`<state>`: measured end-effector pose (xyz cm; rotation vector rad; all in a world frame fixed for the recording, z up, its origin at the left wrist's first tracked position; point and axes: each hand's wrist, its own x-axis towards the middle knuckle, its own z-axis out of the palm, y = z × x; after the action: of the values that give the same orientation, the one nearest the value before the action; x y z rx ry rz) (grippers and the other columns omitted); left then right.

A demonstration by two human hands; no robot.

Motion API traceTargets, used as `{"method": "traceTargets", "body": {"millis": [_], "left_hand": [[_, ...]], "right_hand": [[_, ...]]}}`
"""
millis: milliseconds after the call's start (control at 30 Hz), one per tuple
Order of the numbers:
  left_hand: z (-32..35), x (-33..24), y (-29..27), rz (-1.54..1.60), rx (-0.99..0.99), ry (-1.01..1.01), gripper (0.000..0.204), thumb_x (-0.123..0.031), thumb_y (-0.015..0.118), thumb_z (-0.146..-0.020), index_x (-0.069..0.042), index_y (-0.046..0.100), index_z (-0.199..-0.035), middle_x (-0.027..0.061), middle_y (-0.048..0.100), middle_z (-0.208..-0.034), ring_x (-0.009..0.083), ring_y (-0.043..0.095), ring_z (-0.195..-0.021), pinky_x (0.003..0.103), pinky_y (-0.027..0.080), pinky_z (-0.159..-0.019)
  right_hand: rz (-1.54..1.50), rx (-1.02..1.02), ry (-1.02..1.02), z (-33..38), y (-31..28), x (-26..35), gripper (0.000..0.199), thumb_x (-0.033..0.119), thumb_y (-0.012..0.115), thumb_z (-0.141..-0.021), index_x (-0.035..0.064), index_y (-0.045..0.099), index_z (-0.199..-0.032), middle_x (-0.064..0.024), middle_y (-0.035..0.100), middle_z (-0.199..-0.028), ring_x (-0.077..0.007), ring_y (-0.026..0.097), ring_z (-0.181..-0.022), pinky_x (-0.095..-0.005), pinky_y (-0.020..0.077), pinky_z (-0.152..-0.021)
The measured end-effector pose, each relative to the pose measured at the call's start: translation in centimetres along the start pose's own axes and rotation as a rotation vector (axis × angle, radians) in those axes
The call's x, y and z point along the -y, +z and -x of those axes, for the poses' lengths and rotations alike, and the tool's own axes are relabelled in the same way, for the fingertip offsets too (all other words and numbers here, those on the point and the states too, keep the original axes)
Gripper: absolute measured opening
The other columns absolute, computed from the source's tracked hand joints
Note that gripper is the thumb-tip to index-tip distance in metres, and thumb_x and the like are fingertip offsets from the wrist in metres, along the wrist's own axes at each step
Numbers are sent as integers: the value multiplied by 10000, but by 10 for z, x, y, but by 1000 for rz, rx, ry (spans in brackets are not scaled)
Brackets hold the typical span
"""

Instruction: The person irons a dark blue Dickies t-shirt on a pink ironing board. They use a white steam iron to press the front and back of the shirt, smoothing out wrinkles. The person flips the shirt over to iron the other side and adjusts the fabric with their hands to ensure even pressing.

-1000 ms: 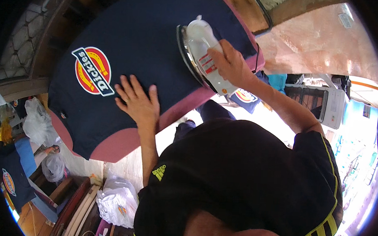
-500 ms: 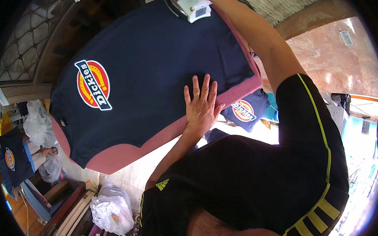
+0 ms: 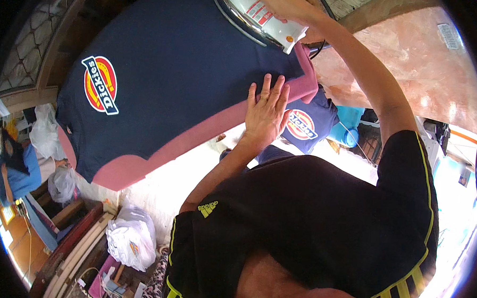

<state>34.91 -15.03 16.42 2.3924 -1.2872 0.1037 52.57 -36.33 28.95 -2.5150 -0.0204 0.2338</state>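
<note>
A navy T-shirt point(image 3: 162, 76) with a red, yellow and white printed badge lies over a pink-covered ironing board point(image 3: 123, 170). My right hand point(image 3: 287, 6) is wrapped round the handle of a white clothes iron point(image 3: 265, 17) near the far right end of the shirt. The iron's metal soleplate edge rests on or very close to the cloth. My left hand point(image 3: 266, 113) lies flat with fingers stretched, on the shirt's near edge and the pink cover beside it.
Another navy shirt point(image 3: 309, 123) with a badge sits below the board's near right side, by a blue container point(image 3: 348, 127). At the lower left are a white plastic bag point(image 3: 133, 237) and wooden pieces point(image 3: 77, 254). A person in blue point(image 3: 27, 174) is at the far left.
My right hand has brought the iron rightward and nearer, toward the shirt's end. My left hand stays flat near the edge, a little further right. The person at the left has shifted the dark shirt.
</note>
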Motion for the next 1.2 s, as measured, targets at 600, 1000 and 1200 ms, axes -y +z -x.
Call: {"method": "traceTargets", "body": {"millis": [600, 1000, 1200], "left_hand": [[142, 60, -68, -264, -422, -653, 473, -295, 647, -906, -95, 577, -1329, 143, 451, -1473, 401, 309, -1430, 544, 214, -1109], [243, 99, -86, -192, -530, -869, 522, -290, 604, -949, -31, 510, -1393, 119, 476, -1475, 336, 320, -1452, 469, 179, -1154], [300, 164, -133, -256, -786, -932, 413, -202, 641, -919, -38, 589, -1295, 182, 541, -1331, 395, 471, -1251, 498, 347, -1046]], "right_hand": [[-12, 369, -385, 84, 52, 55, 475, 459, 553, -974, 54, 600, -1219, -251, 690, -971, -331, 694, -826, -415, 533, -713], [-178, 524, -485, 62, 163, 189, 464, 393, 565, -1005, -28, 597, -1197, -287, 691, -1020, -292, 732, -794, -343, 541, -595], [-211, 583, -353, 59, 185, 259, 436, 379, 533, -1022, -39, 573, -1138, -274, 692, -991, -295, 725, -852, -373, 555, -692]]}}
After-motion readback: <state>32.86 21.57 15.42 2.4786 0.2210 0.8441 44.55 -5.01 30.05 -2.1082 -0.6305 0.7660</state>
